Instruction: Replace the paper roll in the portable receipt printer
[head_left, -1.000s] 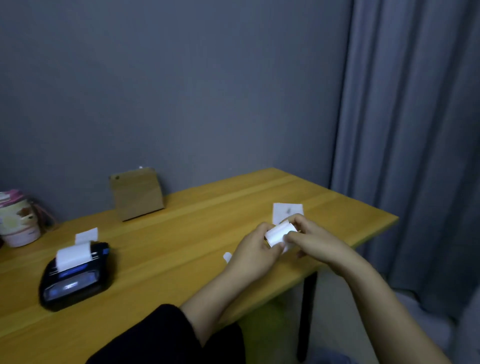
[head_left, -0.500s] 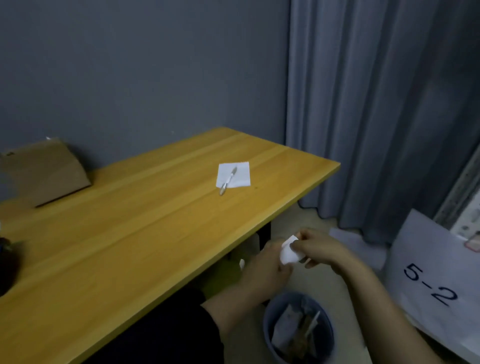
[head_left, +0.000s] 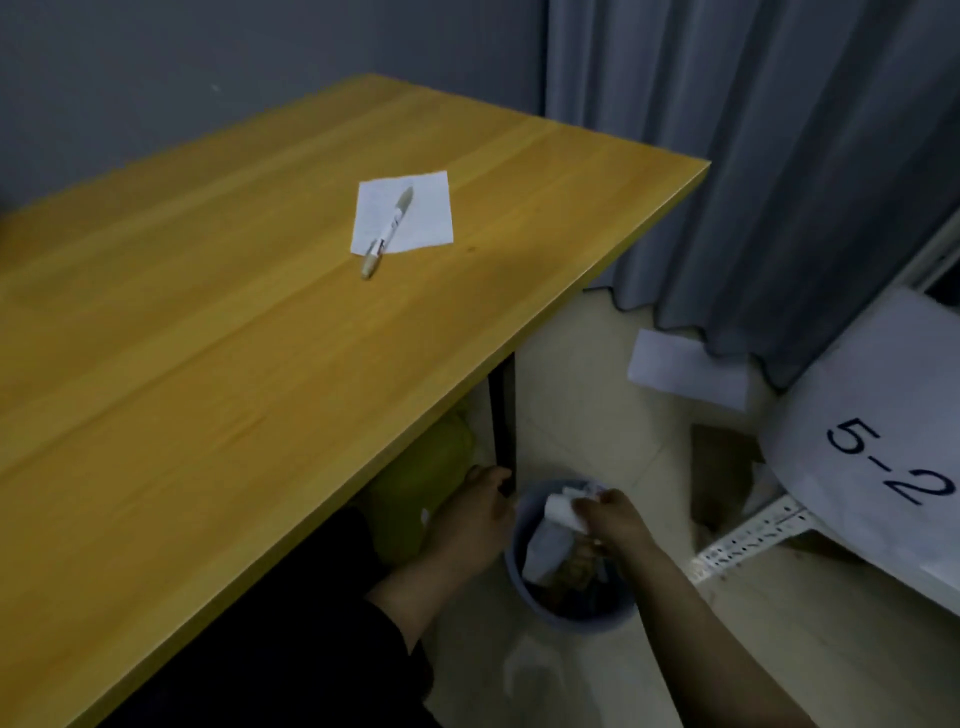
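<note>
Right hand: the right hand (head_left: 615, 522) is closed in a pinch on a small white paper roll (head_left: 562, 512), held above the waste bin (head_left: 571, 613).
Left hand: the left hand (head_left: 475, 512) hangs below the surface (head_left: 208, 338) edge beside the bin, fingers loosely curled, holding nothing visible.
Paper roll: short, white, blurred; clear of the rubbish in the bin.
Waste bin: round, blue-grey, on the floor, holding crumpled paper.
Surface: a pen (head_left: 389, 231) lies across a white paper slip (head_left: 426, 218).
</note>
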